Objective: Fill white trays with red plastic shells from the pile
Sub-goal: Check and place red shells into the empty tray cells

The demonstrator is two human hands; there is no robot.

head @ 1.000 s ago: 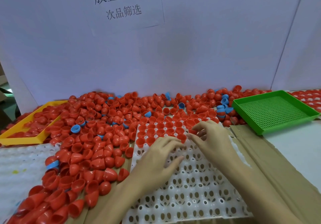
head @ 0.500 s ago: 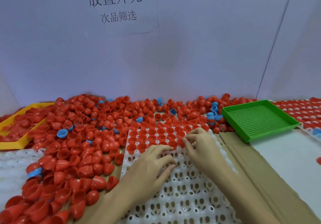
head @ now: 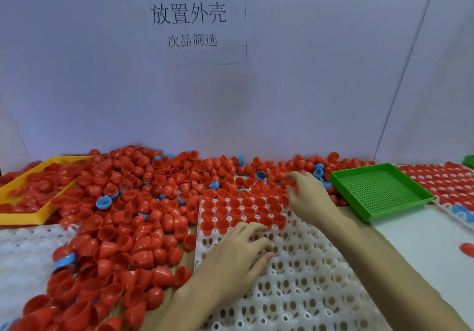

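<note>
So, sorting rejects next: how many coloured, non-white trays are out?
2: a yellow tray at far left holding red shells, and an empty green tray on the right. A green sliver at the right edge may be a third.

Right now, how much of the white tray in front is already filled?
Done: the far rows of the white tray hold red shells. In hand: the right hand reaches into the pile at the tray's far edge; the left hand rests on empty cells. Left: most nearer cells are empty.
</note>
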